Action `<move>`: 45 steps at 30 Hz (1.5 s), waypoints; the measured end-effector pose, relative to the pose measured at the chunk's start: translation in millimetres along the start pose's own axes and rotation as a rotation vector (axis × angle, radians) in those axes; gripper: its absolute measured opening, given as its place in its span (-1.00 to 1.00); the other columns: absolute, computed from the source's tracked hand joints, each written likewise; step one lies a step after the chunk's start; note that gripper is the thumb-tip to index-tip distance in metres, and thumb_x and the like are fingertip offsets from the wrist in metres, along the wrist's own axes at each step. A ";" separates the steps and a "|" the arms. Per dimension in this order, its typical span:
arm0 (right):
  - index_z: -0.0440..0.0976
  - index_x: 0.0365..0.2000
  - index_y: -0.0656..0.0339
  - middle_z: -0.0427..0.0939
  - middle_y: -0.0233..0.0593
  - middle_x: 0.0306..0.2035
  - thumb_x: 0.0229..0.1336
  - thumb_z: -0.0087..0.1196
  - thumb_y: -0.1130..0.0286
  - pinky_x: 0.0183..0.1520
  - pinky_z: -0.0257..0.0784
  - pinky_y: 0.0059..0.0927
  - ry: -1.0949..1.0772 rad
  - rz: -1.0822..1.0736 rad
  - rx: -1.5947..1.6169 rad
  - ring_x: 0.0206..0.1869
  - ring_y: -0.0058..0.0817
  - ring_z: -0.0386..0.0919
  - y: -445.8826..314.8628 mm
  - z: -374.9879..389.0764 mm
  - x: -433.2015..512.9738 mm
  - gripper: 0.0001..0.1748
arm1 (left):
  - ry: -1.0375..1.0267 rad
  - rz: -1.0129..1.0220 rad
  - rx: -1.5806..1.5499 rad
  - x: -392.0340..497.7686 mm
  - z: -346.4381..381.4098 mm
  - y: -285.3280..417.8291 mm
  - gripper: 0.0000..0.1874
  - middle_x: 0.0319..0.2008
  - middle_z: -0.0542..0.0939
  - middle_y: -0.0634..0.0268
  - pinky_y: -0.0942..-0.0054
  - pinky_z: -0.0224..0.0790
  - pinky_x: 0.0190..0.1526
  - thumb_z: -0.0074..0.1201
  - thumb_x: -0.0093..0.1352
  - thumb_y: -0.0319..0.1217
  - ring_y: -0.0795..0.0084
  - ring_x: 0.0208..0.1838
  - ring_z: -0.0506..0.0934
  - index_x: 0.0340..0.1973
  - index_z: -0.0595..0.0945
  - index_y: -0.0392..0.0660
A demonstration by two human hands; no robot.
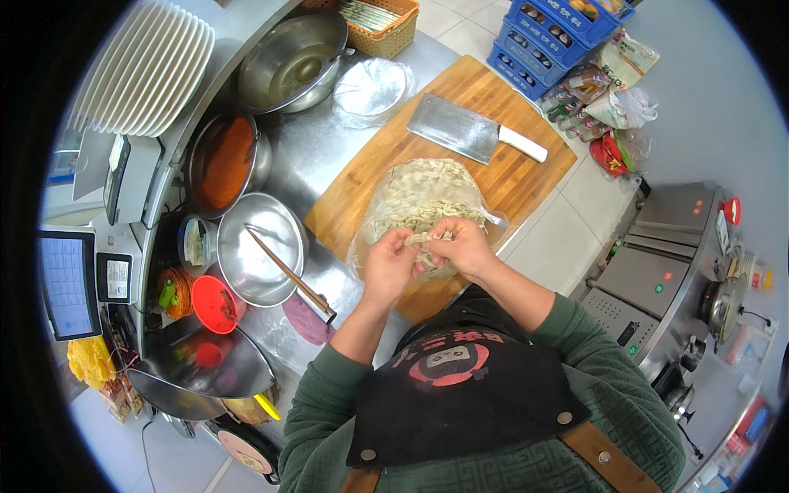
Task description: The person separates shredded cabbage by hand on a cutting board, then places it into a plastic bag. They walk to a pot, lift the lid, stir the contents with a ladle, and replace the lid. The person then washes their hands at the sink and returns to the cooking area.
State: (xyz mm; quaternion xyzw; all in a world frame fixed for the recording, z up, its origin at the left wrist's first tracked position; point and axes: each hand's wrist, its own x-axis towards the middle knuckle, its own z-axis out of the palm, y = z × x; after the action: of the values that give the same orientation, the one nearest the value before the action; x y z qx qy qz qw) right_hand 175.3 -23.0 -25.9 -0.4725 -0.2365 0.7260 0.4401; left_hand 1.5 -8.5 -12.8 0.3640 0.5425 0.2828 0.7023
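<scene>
A clear plastic bag [419, 179] full of pale, shredded strips of food [425, 212] lies on the wooden cutting board [351, 179]. Over the near part of the bag, my left hand [393, 262] and my right hand [461, 246] meet, with a pale piece of the strips pinched between the fingertips of both. What the strips are made of I cannot tell. Beyond the bag rests a cleaver [455, 128] with a white handle, its blade flat on the board.
Left of the board stand an empty steel bowl [253, 271] with chopsticks across it, a bowl of red powder [225, 163], a large steel basin [290, 68] and a red plastic bowl [216, 305]. Stacked blue crates [542, 43] are at the upper right.
</scene>
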 end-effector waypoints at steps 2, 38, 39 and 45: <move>0.49 -0.39 0.27 0.58 -0.32 -0.48 0.15 0.25 0.59 -0.53 0.42 -0.56 0.052 0.014 0.066 -0.55 -0.60 0.53 -4.0 -5.3 -2.1 -0.88 | 0.063 0.032 -0.033 2.7 -2.8 -1.5 -0.84 -0.29 0.63 0.34 0.66 0.31 -0.47 0.01 0.48 -0.56 0.63 -0.49 0.50 -0.04 0.52 -0.16; 0.58 -0.12 0.32 0.64 -0.11 -0.27 0.06 0.32 0.38 -0.06 0.50 -0.34 -0.103 -0.309 -0.732 -0.19 -0.32 0.62 -16.6 19.1 9.4 -0.64 | -0.169 0.231 0.374 10.0 -27.3 -24.8 -0.41 0.05 0.53 0.20 0.55 0.36 -0.14 -0.13 0.43 -0.61 0.53 -0.15 0.51 0.38 0.21 -0.17; 0.58 -0.13 0.32 0.66 -0.12 -0.30 0.06 0.32 0.38 -0.09 0.51 -0.35 -0.071 -0.284 -0.742 -0.22 -0.34 0.63 -16.7 19.5 8.9 -0.64 | -0.153 0.203 0.343 8.0 -26.3 -22.0 -0.48 0.02 0.56 0.17 0.48 0.38 -0.05 -0.09 0.42 -0.58 0.44 -0.07 0.53 0.32 0.31 -0.20; 0.54 -0.27 0.39 0.63 -0.23 -0.43 0.11 0.27 0.53 -0.39 0.51 -0.50 -0.080 -0.206 -0.447 -0.45 -0.54 0.62 -15.6 13.6 8.4 -0.82 | -0.143 0.048 0.267 -6.0 -18.9 0.8 -0.90 -0.40 0.63 0.31 0.55 0.34 -0.39 0.01 0.46 -0.48 0.60 -0.46 0.50 -0.23 0.58 -0.24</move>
State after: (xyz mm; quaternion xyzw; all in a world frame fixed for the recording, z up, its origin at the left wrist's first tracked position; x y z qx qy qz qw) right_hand 168.2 -6.9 -12.0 -0.5026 -0.4552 0.6251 0.3866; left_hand -18.3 -8.9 -11.6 0.4862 0.5151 0.1983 0.6774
